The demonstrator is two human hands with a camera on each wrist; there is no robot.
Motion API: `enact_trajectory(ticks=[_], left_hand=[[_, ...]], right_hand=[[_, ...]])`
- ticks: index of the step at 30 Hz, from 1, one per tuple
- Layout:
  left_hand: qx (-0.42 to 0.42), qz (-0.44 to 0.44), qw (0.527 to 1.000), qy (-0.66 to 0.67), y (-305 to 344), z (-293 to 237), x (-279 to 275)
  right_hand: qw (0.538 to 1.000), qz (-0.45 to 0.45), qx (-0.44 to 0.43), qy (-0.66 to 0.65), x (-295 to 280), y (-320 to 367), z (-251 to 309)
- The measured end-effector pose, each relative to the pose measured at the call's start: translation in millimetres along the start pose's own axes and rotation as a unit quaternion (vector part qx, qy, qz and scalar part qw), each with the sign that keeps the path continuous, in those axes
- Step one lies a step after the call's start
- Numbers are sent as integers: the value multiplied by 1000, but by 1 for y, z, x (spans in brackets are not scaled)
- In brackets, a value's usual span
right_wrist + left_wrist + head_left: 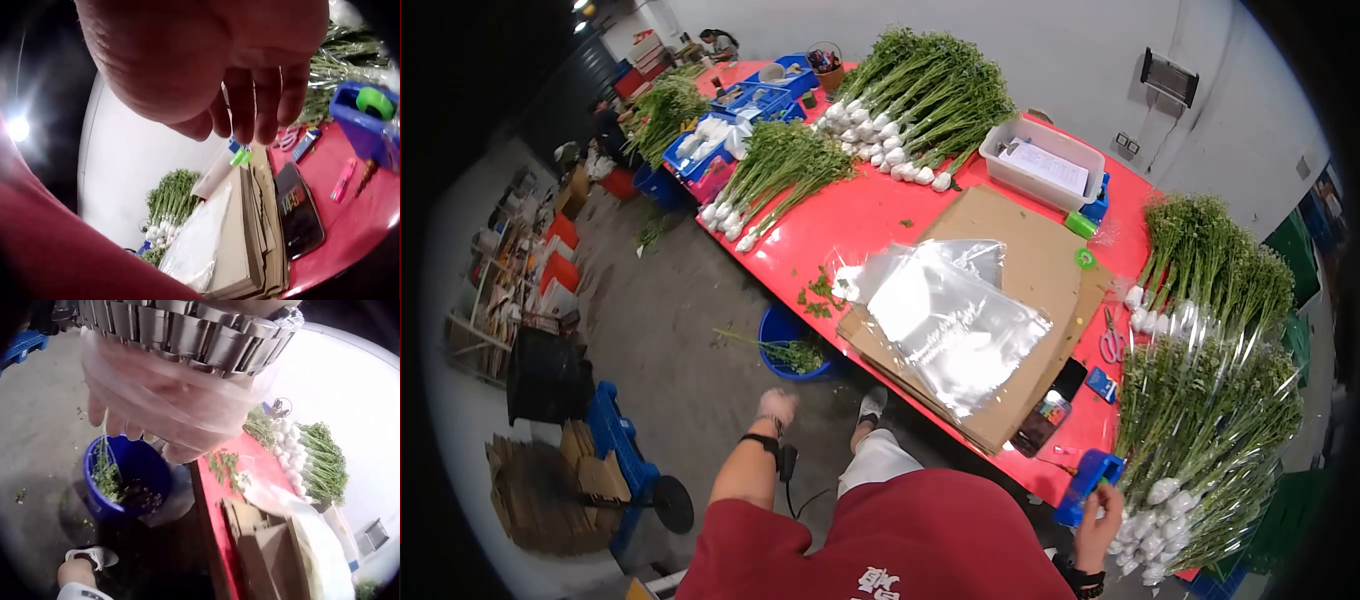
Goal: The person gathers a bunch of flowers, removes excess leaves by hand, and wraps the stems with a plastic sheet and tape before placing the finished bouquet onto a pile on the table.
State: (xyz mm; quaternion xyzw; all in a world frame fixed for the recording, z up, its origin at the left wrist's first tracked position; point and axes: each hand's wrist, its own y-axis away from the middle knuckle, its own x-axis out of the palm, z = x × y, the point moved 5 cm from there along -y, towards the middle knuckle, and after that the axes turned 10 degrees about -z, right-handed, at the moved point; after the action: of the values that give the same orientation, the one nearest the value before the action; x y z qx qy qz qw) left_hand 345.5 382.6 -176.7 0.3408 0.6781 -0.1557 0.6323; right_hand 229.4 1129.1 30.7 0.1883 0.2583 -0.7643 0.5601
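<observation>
My left hand, in a thin clear plastic glove with a metal watch band above it in the left wrist view, hangs with relaxed fingers beside the table. Beyond its fingertips stands a blue bucket with green stalks in it. My right hand is at the table's near right corner, overlapping a blue tape dispenser in the head view. In the right wrist view its fingers hang loosely, apart from the dispenser, which has a green tape roll in it.
Clear plastic bags lie on flat cardboard on the red table. Bundles of green stalks with white-wrapped ends line the back; more, in clear wrap, lie right. A phone and scissors lie nearby.
</observation>
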Motion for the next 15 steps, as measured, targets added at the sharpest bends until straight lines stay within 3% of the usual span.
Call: enact_trajectory(ticks=[1,4,6,7,9,10,11,12,15], left_hand=[[-115,4,989,97,-18,-37,-53],[-85,-50,991,89,-159,-55,-85],[-76,-85,990,84,-248,-61,-96],[-67,-104,989,75,-291,-65,-103],[-87,-22,992,85,-356,-78,-127],[-76,-18,994,74,-389,-79,-132],[-65,-17,996,60,-422,-79,-138],[-55,-21,997,43,-450,-80,-144],[-31,-110,993,-14,-508,-87,-156]], right_hand=[[999,31,28,-25,26,10,4],[994,83,67,9,90,36,26],[974,146,160,67,130,55,23],[965,162,109,177,142,65,20],[945,143,111,272,154,124,-30],[941,145,118,282,161,122,-2],[909,213,272,233,169,136,18],[847,270,423,174,177,160,44],[806,237,511,184,159,237,22]])
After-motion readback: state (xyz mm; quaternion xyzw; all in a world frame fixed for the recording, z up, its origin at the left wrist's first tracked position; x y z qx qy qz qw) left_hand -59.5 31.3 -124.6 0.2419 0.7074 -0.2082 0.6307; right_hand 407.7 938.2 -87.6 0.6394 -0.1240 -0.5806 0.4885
